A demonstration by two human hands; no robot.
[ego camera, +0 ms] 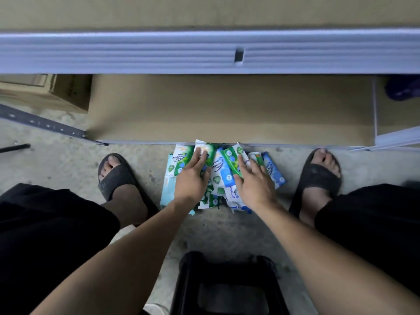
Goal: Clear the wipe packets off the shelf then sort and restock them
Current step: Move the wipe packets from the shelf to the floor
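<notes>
- Both hands were down on the pile of wipe packets [219,169]. The left hand [193,178] lay with straight fingers flat on a green-and-white packet [205,151] at the pile's left side.
- The right hand [255,185] was spread wide, fingers fanned over a tilted green packet [231,160] and the blue ones on the pile's right. Neither hand looked curled around anything, just resting on top.
- The pile sat on the concrete floor [56,160], its far edge touching the front lip of the bottom shelf [227,110].
- Hard to count the packets tbh: the hands covered the middle and they overlapped every which way. Labels were only partly readable, something like "Antibacterial Wipes".
- Beyond the pile, a blurry pale shelf rail [159,55] crossed the whole view and hid part of the shelf's back.
- Far right of the pile, a dark blue thing [402,87] was cut off by the frame; couldn't tell what it was.
- Far left and behind, a cardboard box [56,92] sat partly hidden under the rail, with a slotted metal strip [45,125] lying in front of it.
- Room was tight: the left sandal [116,178] and right sandal [318,178] flanked the pile, each well apart from it with bare floor between.
- Nearer than the pile, a black stool [227,287] sat between the forearms, with open floor between it and the pile.
</notes>
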